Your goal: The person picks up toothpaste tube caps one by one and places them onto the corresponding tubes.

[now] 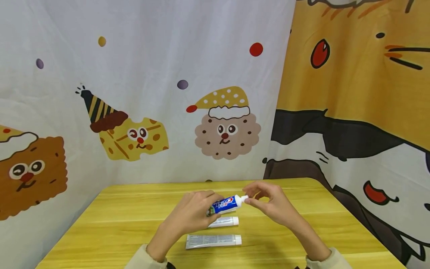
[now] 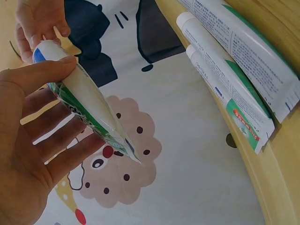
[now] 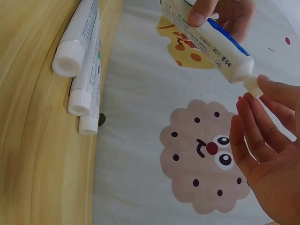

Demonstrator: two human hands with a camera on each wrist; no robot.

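My left hand point(image 1: 191, 210) grips a blue, white and green toothpaste tube point(image 1: 226, 204) round its body, thumb on one side and fingers on the other. The tube is raised above the table, its capped end pointing right. In the right wrist view, a small white cap point(image 3: 253, 87) sits at the tube's end. My right hand point(image 1: 277, 203) pinches this cap between thumb and fingertips. Below the hands lie three more toothpaste tubes; the nearest tube point(image 1: 214, 241) shows its printed back, and the middle tube point(image 1: 226, 222) is partly hidden behind the left hand.
The yellow wood-grain table point(image 1: 134, 224) holds the three lying tubes in a row, white caps to the right. The farthest tube point(image 3: 89, 123) shows beyond the others in the right wrist view. A cartoon-printed curtain point(image 1: 151, 56) hangs behind the table and along its sides.
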